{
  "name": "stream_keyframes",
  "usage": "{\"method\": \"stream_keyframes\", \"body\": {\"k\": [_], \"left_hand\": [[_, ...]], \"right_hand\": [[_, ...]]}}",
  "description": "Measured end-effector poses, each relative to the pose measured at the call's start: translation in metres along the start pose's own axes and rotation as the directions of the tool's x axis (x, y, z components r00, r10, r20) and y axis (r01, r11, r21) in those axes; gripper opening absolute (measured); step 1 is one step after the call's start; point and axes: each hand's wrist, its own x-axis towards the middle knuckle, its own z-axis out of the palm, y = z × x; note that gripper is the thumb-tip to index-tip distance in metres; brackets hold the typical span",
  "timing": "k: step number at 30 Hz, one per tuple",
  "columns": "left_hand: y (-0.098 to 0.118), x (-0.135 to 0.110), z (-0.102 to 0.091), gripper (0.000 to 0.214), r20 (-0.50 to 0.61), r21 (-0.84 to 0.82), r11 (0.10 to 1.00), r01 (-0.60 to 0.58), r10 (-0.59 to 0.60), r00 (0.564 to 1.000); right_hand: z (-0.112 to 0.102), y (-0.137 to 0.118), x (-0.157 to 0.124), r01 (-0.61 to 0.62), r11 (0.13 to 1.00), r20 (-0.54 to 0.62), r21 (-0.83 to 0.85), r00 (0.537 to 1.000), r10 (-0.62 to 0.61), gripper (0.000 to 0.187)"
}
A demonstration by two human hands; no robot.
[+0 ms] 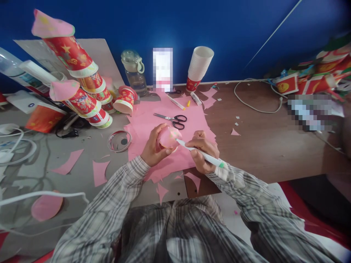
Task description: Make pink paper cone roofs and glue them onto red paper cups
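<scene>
My left hand (154,148) is wrapped round a small piece topped with pink paper (168,137), which bears green and yellow marks; whatever lies under the paper is mostly hidden. In my right hand (204,151) is a white marker (211,159) with a green end, its tip at the pink paper's right side. Beneath both hands lies a sheet of pink paper (148,117) with ragged edges. Black-handled scissors (175,118) rest on it, slightly spread. Farther back on the sheet are a marker with a yellow tip (177,102) and a yellow cap (188,103).
Stacked red paper cups with pink cone tops (87,82) stand at left, near a roll of tape (119,141). A water bottle (134,73) and a white cup stack (200,64) line the blue wall. Pink scraps (101,173) and a white cable (238,95) lie about.
</scene>
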Motion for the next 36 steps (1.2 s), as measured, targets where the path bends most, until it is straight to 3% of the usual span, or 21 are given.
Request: {"method": "stream_keyframes", "body": {"k": [10,18,24,31,36], "left_hand": [[0.0005,0.0002,0.0004,0.06,-0.032,0.053,0.999,-0.012,0.014,0.999],[-0.0004,0.0002,0.0002,0.06,-0.025,0.064,0.998,-0.012,0.013,1.0],[-0.0012,-0.0002,0.0009,0.059,-0.031,0.041,0.999,-0.015,0.017,0.999],[-0.0016,-0.0004,0.0005,0.059,-0.021,0.041,0.999,-0.008,0.009,1.0],[-0.0017,0.0,0.0007,0.06,-0.023,0.046,0.999,-0.007,0.008,1.0]], "right_hand": [[-0.0017,-0.0046,0.0028,-0.041,0.995,0.032,-0.095,0.999,0.044,0.023],[0.0,-0.0015,0.0027,0.052,0.999,0.03,-0.015,0.998,-0.052,0.018],[-0.0015,-0.0053,0.0027,-0.041,0.998,0.033,-0.05,0.999,0.042,0.019],[-0.0025,-0.0027,0.0001,-0.046,0.994,0.073,-0.103,0.996,0.053,0.029],[-0.0024,-0.0046,0.0007,-0.06,0.995,0.052,-0.077,0.997,0.064,0.023]]}}
